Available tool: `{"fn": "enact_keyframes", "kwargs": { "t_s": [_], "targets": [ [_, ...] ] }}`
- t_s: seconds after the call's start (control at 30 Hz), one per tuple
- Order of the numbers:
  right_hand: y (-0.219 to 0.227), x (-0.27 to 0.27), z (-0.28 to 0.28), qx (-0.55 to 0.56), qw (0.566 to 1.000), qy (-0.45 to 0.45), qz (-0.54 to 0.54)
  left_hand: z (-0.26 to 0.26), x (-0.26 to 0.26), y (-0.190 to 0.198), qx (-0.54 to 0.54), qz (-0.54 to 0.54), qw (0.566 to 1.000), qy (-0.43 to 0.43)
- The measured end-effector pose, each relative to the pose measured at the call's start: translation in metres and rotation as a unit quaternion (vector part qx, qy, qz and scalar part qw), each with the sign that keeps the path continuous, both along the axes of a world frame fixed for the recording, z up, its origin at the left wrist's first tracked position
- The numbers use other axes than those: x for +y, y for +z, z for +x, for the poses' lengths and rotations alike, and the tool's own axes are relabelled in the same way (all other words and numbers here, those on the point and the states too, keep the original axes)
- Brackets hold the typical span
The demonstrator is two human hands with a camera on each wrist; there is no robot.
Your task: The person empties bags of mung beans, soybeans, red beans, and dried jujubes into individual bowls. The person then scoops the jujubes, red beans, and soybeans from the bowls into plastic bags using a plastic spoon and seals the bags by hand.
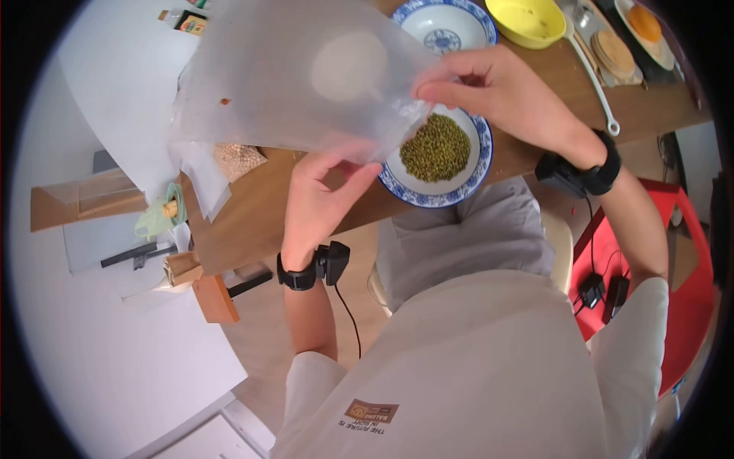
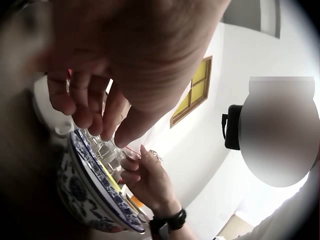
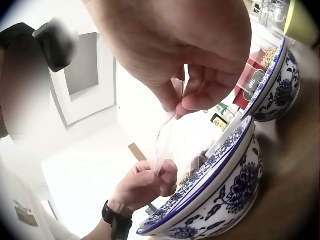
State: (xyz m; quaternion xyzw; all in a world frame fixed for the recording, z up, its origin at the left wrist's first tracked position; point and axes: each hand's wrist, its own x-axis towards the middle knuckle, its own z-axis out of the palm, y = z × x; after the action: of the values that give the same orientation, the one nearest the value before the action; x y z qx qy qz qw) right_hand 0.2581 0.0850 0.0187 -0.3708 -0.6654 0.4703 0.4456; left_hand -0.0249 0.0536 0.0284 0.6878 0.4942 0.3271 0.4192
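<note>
A large translucent plastic zip bag (image 1: 260,84) spreads between my two hands over the table. My left hand (image 1: 315,195) pinches its near edge between thumb and fingers. At the other end of that edge, my right hand (image 1: 512,92) pinches it too. The right wrist view shows a thin red line along the bag's mouth (image 3: 161,131), running from one hand to the other. Just below the hands stands a blue-and-white bowl (image 1: 483,164) holding small green beans (image 1: 436,149). The bag overlaps the bowl's left rim in the head view. A pale round shape shows through the film.
A second blue-and-white bowl (image 1: 478,23) stands behind. To its right are a yellow basin (image 1: 527,21), a long white-handled utensil (image 1: 596,76) and a dish with something orange (image 1: 644,24). A bag of pale beans (image 1: 238,159) lies near the table's left edge.
</note>
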Motion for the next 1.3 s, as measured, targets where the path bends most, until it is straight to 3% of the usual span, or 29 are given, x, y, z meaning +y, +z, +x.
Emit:
{"fn": "enact_keyframes", "kwargs": {
  "t_s": [0.07,0.13,0.2,0.3,0.33,0.43,0.57,0.63,0.77,0.83,0.93,1.03,1.3],
  "targets": [
    [0.012,0.0,-0.003,-0.017,1.0,0.011,-0.006,-0.003,0.004,-0.001,-0.033,0.016,0.999,-0.026],
    [0.02,0.001,-0.007,-0.029,0.998,0.014,-0.05,0.0,0.003,0.002,-0.067,-0.05,0.996,-0.041],
    [0.024,0.001,-0.014,-0.016,0.998,0.018,-0.051,0.006,0.002,0.002,-0.106,-0.056,0.993,-0.013],
    [0.024,0.003,-0.024,0.101,0.984,0.033,-0.142,0.015,0.004,0.002,-0.19,-0.088,0.978,0.007],
    [0.022,0.006,-0.023,0.047,0.984,0.045,-0.166,0.018,0.005,0.002,-0.199,-0.076,0.977,0.013],
    [0.03,0.005,-0.029,0.038,0.987,0.04,-0.152,0.016,0.009,-0.001,-0.2,-0.088,0.975,-0.029],
    [0.04,0.008,-0.024,0.0,0.991,0.022,-0.133,0.003,0.009,0.005,-0.232,-0.03,0.972,0.002],
    [0.044,0.008,-0.018,-0.03,0.985,0.03,-0.165,-0.022,0.018,0.0,-0.341,-0.037,0.939,0.026],
    [0.038,0.004,-0.017,-0.03,0.987,0.049,-0.147,-0.047,0.023,0.008,-0.418,-0.04,0.897,0.137],
    [0.036,0.007,-0.014,-0.058,0.984,0.058,-0.158,-0.061,0.024,0.003,-0.345,-0.043,0.933,0.096],
    [0.029,0.013,-0.009,-0.096,0.981,0.059,-0.159,-0.059,0.019,0.008,-0.324,-0.052,0.939,0.1],
    [0.029,0.011,-0.016,-0.006,0.988,0.016,-0.153,-0.056,0.016,0.01,-0.29,-0.048,0.952,0.088],
    [0.037,0.014,-0.005,-0.039,0.988,0.004,-0.146,-0.058,0.016,0.012,-0.298,-0.03,0.951,0.081]
  ]
}}
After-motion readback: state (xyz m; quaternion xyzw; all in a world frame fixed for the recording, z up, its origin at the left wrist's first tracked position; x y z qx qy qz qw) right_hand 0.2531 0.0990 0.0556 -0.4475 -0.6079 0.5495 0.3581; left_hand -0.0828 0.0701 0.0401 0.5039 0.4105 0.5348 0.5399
